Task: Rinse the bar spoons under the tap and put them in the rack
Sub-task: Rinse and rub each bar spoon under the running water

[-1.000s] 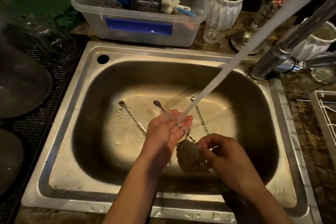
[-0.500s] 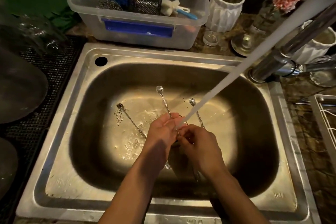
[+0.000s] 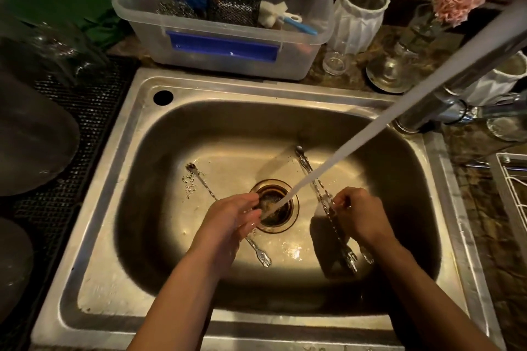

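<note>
Water [image 3: 356, 148] runs from the tap [image 3: 470, 85] at the upper right down to the drain [image 3: 281, 215] of the steel sink [image 3: 256, 85]. My left hand [image 3: 233, 219] is under the stream at the drain, fingers loosely curved and holding nothing. Beneath it a twisted bar spoon [image 3: 199, 179] lies slantwise on the sink floor. To the right of the stream, my right hand [image 3: 356, 214] pinches the twisted stem of another bar spoon [image 3: 306, 164]. A second stem lies close alongside it. Their forked ends [image 3: 353, 262] show below the hand.
A white wire rack [image 3: 510, 179] stands at the right edge beside the sink. Behind the sink are a clear plastic tub [image 3: 222, 45] of cleaning tools, white vases [image 3: 359, 14], small glasses and a pink flower. A black mat [image 3: 85, 111] with dark plates lies to the left.
My hands, together on one spoon under the stream, have parted. The right hand moved right with the spoon, out of the water. The drain is now uncovered.
</note>
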`<action>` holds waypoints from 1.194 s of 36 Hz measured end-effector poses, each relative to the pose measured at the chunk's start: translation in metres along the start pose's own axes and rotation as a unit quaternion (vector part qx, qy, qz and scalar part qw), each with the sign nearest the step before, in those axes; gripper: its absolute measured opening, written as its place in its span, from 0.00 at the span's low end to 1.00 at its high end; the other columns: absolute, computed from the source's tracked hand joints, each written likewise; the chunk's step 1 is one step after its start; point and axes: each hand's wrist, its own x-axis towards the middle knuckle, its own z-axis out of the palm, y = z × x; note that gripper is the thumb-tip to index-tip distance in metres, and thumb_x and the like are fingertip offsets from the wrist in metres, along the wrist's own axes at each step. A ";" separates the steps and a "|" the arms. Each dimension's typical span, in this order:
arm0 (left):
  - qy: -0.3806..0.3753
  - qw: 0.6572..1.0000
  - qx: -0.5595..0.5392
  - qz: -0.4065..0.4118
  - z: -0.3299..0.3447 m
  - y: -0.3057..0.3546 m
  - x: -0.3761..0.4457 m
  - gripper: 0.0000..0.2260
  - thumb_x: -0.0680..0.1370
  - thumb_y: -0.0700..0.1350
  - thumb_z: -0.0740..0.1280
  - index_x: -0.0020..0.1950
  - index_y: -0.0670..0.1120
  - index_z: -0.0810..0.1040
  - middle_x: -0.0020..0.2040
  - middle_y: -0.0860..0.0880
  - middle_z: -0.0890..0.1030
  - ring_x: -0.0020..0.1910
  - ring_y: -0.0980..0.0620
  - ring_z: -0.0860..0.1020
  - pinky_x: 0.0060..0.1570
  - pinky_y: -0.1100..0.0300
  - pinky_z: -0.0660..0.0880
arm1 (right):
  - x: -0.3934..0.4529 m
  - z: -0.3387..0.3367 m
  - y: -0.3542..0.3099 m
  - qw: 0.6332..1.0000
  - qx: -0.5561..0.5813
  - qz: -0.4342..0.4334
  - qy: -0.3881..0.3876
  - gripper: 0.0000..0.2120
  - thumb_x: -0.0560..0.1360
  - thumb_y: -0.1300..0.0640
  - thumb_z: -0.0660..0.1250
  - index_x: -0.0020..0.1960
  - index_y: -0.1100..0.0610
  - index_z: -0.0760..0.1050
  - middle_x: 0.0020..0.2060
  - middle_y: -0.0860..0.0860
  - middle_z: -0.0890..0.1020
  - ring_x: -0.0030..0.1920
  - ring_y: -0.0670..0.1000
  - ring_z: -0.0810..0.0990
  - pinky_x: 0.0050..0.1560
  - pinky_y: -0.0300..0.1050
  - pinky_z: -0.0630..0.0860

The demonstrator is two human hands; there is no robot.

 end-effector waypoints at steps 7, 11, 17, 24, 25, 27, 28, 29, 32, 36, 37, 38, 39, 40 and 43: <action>0.014 0.999 -0.039 -0.004 -0.018 0.008 -0.002 0.09 0.77 0.40 0.69 0.55 0.39 0.83 0.51 0.42 0.86 0.43 0.51 0.86 0.39 0.61 0.81 | 0.005 0.008 0.006 0.999 -0.015 0.048 -0.018 0.08 0.74 0.64 0.66 0.38 0.55 0.77 0.39 0.56 0.83 0.40 0.56 0.82 0.44 0.53 0.82; 0.033 0.998 -0.060 0.007 -0.023 0.010 -0.003 0.09 0.79 0.38 0.65 0.55 0.38 0.82 0.53 0.41 0.86 0.48 0.48 0.85 0.46 0.59 0.82 | 0.006 0.007 0.007 0.997 0.004 0.069 -0.039 0.06 0.73 0.63 0.67 0.38 0.56 0.78 0.39 0.57 0.84 0.38 0.55 0.83 0.41 0.50 0.82; 0.060 0.989 -0.129 0.028 -0.030 0.018 -0.011 0.08 0.80 0.34 0.61 0.51 0.38 0.80 0.49 0.40 0.84 0.48 0.47 0.82 0.43 0.62 0.82 | -0.003 0.014 -0.005 0.994 -0.106 0.015 -0.001 0.06 0.77 0.51 0.63 0.50 0.53 0.74 0.48 0.52 0.78 0.49 0.56 0.79 0.49 0.57 0.80; 0.109 0.968 -0.223 0.026 -0.045 0.022 -0.018 0.09 0.79 0.33 0.58 0.45 0.40 0.77 0.38 0.42 0.75 0.35 0.50 0.71 0.25 0.67 0.75 | -0.010 0.054 -0.058 0.993 0.073 -0.069 -0.069 0.10 0.78 0.56 0.65 0.38 0.48 0.74 0.38 0.49 0.79 0.39 0.48 0.79 0.39 0.37 0.76; 0.114 0.966 -0.232 0.027 -0.045 0.023 -0.019 0.09 0.79 0.33 0.57 0.43 0.40 0.76 0.36 0.42 0.74 0.33 0.50 0.70 0.23 0.67 0.74 | -0.011 0.063 -0.067 0.987 0.090 -0.072 -0.113 0.10 0.78 0.56 0.65 0.38 0.51 0.76 0.37 0.50 0.81 0.39 0.50 0.80 0.38 0.38 0.77; 0.123 0.963 -0.239 0.028 -0.043 0.024 -0.019 0.10 0.79 0.33 0.57 0.42 0.40 0.75 0.31 0.42 0.76 0.32 0.50 0.70 0.22 0.68 0.73 | -0.011 0.083 -0.081 0.979 0.067 -0.092 -0.168 0.10 0.78 0.55 0.64 0.41 0.57 0.79 0.38 0.52 0.81 0.41 0.52 0.80 0.43 0.46 0.77; 0.129 0.963 -0.236 0.028 -0.042 0.024 -0.018 0.10 0.79 0.32 0.57 0.43 0.40 0.75 0.29 0.43 0.77 0.32 0.50 0.71 0.22 0.68 0.73 | -0.010 0.093 -0.087 0.978 0.060 -0.098 -0.176 0.10 0.78 0.54 0.64 0.41 0.57 0.78 0.38 0.51 0.81 0.41 0.50 0.79 0.44 0.46 0.75; 0.136 0.964 -0.228 0.027 -0.041 0.025 -0.017 0.10 0.80 0.32 0.57 0.44 0.40 0.76 0.28 0.44 0.77 0.32 0.51 0.71 0.22 0.68 0.74 | -0.010 0.101 -0.093 0.977 0.063 -0.098 -0.180 0.10 0.77 0.52 0.65 0.41 0.57 0.78 0.38 0.50 0.81 0.41 0.48 0.79 0.46 0.45 0.75; 0.141 0.968 -0.205 0.026 -0.039 0.024 -0.013 0.10 0.80 0.33 0.57 0.46 0.40 0.77 0.36 0.44 0.75 0.33 0.51 0.72 0.24 0.67 0.74 | -0.011 0.116 -0.105 0.977 0.057 -0.096 -0.182 0.12 0.76 0.45 0.67 0.44 0.54 0.76 0.41 0.51 0.81 0.44 0.50 0.80 0.49 0.48 0.76; 0.140 0.973 -0.182 0.035 -0.039 0.022 -0.009 0.11 0.80 0.32 0.57 0.47 0.40 0.78 0.38 0.44 0.75 0.34 0.51 0.73 0.25 0.68 0.75 | -0.013 0.117 -0.110 0.978 -0.030 -0.124 -0.166 0.14 0.78 0.44 0.65 0.51 0.55 0.74 0.49 0.51 0.78 0.53 0.54 0.77 0.57 0.53 0.74; 0.142 0.974 -0.173 0.040 -0.039 0.022 -0.008 0.11 0.80 0.33 0.57 0.46 0.40 0.78 0.38 0.44 0.75 0.34 0.51 0.74 0.25 0.67 0.76 | -0.014 0.117 -0.111 0.974 -0.061 -0.137 -0.167 0.15 0.78 0.45 0.64 0.55 0.56 0.73 0.52 0.52 0.77 0.56 0.55 0.76 0.59 0.54 0.73; 0.144 0.975 -0.163 0.044 -0.038 0.021 -0.008 0.11 0.80 0.33 0.57 0.46 0.41 0.79 0.39 0.44 0.76 0.35 0.51 0.75 0.27 0.66 0.77 | -0.015 0.118 -0.112 0.970 -0.085 -0.148 -0.170 0.16 0.79 0.46 0.64 0.58 0.57 0.73 0.55 0.53 0.76 0.59 0.56 0.75 0.60 0.54 0.72; 0.146 0.976 -0.153 0.048 -0.038 0.021 -0.008 0.11 0.80 0.34 0.57 0.46 0.41 0.79 0.39 0.44 0.76 0.35 0.51 0.75 0.30 0.65 0.77 | -0.017 0.118 -0.113 0.967 -0.100 -0.155 -0.173 0.17 0.79 0.47 0.64 0.61 0.58 0.72 0.59 0.54 0.75 0.61 0.57 0.75 0.62 0.55 0.72; 0.147 0.977 -0.144 0.050 -0.038 0.020 -0.007 0.12 0.80 0.34 0.57 0.45 0.42 0.79 0.40 0.45 0.77 0.36 0.52 0.76 0.33 0.64 0.76 | -0.019 0.119 -0.113 0.966 -0.111 -0.158 -0.174 0.17 0.80 0.49 0.63 0.63 0.58 0.72 0.61 0.56 0.75 0.62 0.58 0.74 0.64 0.56 0.71; 0.135 0.981 -0.137 0.039 -0.038 0.019 -0.006 0.13 0.80 0.33 0.58 0.46 0.42 0.80 0.43 0.45 0.79 0.38 0.51 0.77 0.35 0.63 0.77 | -0.021 0.118 -0.112 0.965 -0.120 -0.156 -0.174 0.15 0.81 0.53 0.62 0.63 0.60 0.71 0.63 0.57 0.74 0.64 0.59 0.73 0.68 0.56 0.70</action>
